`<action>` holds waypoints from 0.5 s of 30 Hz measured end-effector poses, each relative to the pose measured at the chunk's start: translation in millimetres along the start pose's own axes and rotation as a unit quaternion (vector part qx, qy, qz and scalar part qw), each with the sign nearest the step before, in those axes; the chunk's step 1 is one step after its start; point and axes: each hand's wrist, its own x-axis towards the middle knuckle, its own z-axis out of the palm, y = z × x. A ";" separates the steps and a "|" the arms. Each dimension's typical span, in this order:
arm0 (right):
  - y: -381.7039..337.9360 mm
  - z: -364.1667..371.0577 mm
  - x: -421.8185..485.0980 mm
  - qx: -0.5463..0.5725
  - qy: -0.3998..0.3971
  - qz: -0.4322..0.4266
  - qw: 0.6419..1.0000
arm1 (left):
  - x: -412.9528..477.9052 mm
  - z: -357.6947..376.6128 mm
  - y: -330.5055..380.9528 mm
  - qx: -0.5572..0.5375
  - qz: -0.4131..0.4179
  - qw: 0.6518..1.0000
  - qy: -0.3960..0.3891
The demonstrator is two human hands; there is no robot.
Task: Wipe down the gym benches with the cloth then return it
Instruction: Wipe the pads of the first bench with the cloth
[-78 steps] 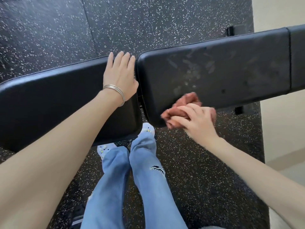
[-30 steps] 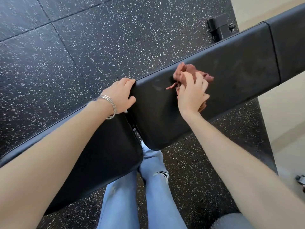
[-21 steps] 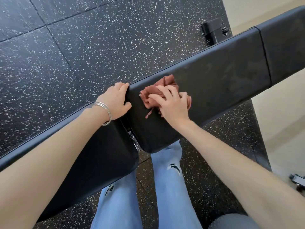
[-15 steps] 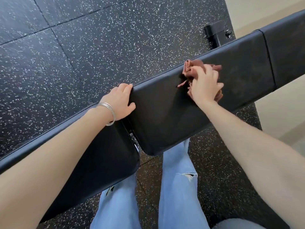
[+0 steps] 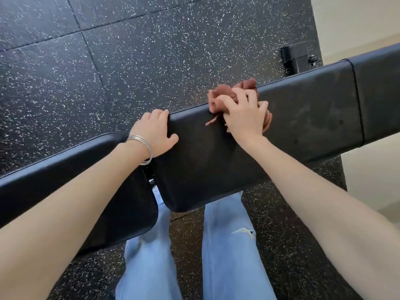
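Note:
A black padded gym bench crosses the view in two pads: a long back pad (image 5: 303, 126) on the right and a seat pad (image 5: 65, 169) on the left. My right hand (image 5: 244, 113) presses a crumpled reddish-brown cloth (image 5: 225, 94) against the far edge of the long pad, fingers bunched over it. My left hand (image 5: 154, 132), with thin silver bangles on the wrist, rests at the gap between the two pads, its fingers curled over the near end of the long pad. Faint smears show on the pad to the right of the cloth.
Black speckled rubber floor tiles (image 5: 129, 50) lie beyond the bench. A black bench foot or bracket (image 5: 299, 57) sits at the far right. A beige floor strip (image 5: 368, 29) borders the mat on the right. My legs in blue jeans (image 5: 227, 245) stand under the bench.
My right hand has swept the cloth back and forth along the long pad, and it now sits further left than half a second ago. My left hand has stayed at the gap.

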 end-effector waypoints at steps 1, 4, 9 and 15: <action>27.5 -1.5 5.5 -0.001 -0.001 0.036 0.999 | 2.1 1.0 7.0 0.006 -0.002 1.000 0.006; 101.0 -8.4 19.5 0.007 -0.004 0.140 0.990 | 13.0 3.6 29.1 0.022 -0.004 0.999 0.025; 97.1 -5.3 18.8 0.042 0.018 0.185 0.982 | 28.2 5.0 57.6 0.018 -0.017 0.999 0.036; 47.3 3.4 -7.4 0.071 0.055 -0.017 0.996 | 36.8 5.6 75.9 0.031 -0.024 0.999 0.038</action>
